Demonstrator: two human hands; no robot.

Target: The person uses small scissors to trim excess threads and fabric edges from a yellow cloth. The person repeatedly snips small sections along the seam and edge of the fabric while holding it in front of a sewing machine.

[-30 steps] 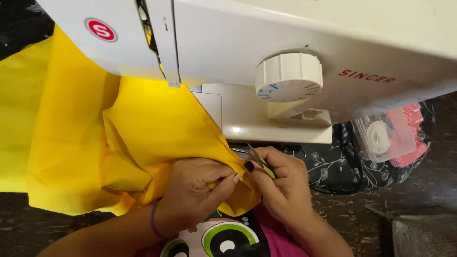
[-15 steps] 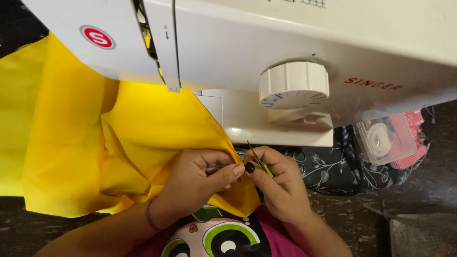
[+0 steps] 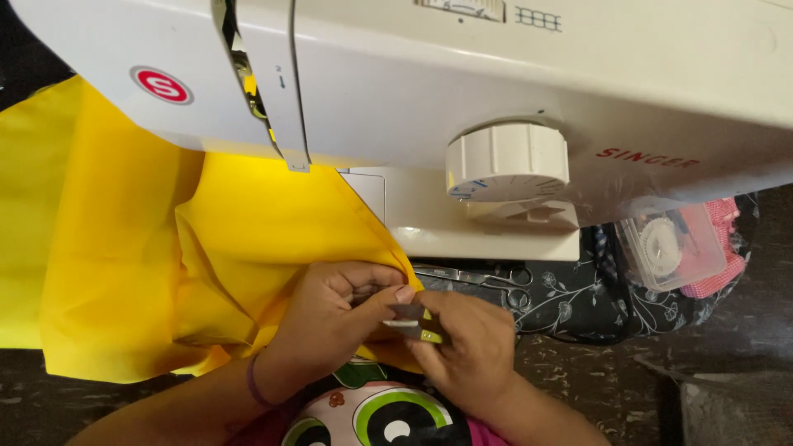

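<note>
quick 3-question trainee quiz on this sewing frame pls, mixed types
1. True or false: the left hand touches the yellow fabric.
2. What does the right hand grip? A) a small clipper B) a spool C) a ruler
3. Which side of the white sewing machine has the clear plastic box, as pictured?

Key: 1 true. 2 A, the small clipper, held at the fabric's edge. 3 The right, beside pink checked cloth.

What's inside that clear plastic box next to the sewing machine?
Inside the clear plastic box a round white spool-like thing shows. Its back end is covered by the sewing machine; smaller contents are too blurred.
</note>
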